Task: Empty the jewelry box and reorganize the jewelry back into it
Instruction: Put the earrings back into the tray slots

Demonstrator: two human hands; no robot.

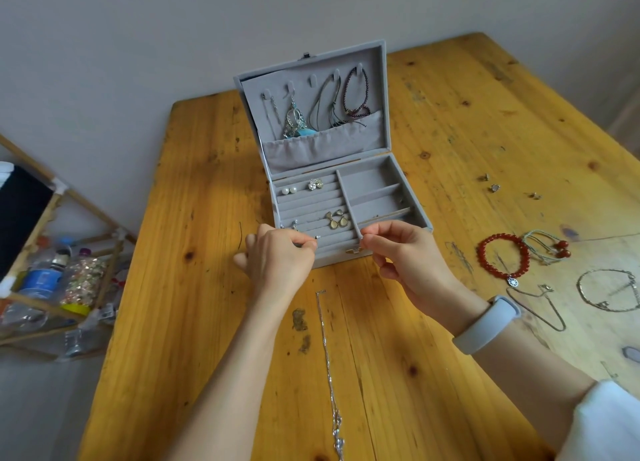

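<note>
Both your bare forearms reach forward, hands nearly level and apart. Your left hand (277, 252) shows its back to the camera, thumb and forefinger tips pressed together in a tight pinching grip, the other fingers curled under. Your right hand (403, 252) pinches likewise, its wrist wearing a pale grey band.
</note>
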